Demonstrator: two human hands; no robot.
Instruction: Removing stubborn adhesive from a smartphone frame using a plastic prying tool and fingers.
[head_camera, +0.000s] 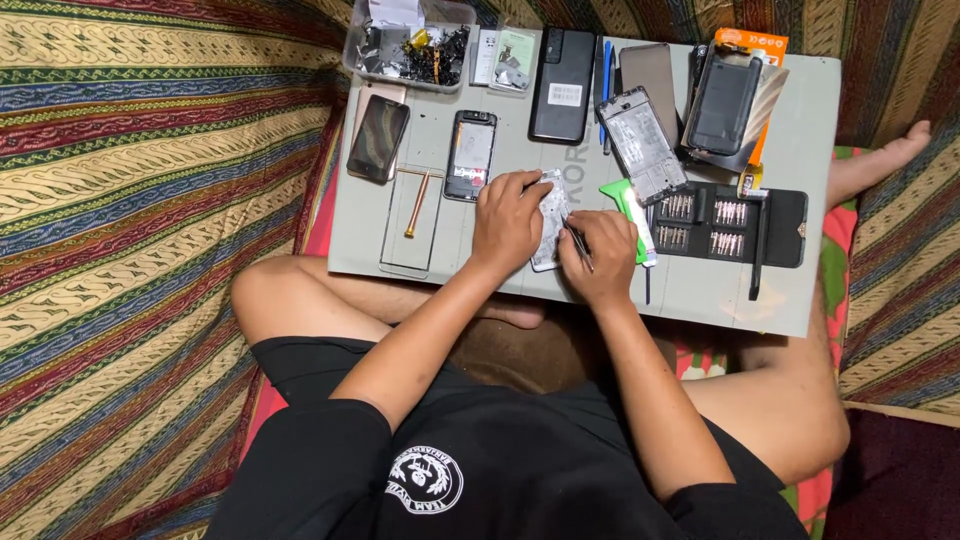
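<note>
A silver opened phone body (551, 222) lies on the grey work board (800, 130) across my lap. My left hand (507, 218) grips it along its left side. My right hand (601, 252) holds thin metal tweezers (579, 243), their tip touching the phone's right edge. A green plastic tool (622, 197) lies just right of my right hand.
On the board lie a black bit set case (728, 222), several phones and frames (562, 84) (642, 143) (470, 152) (378, 136), a clear glass panel with a copper strip (415, 215) and a clear parts box (408, 45). Striped cloth covers the floor around it.
</note>
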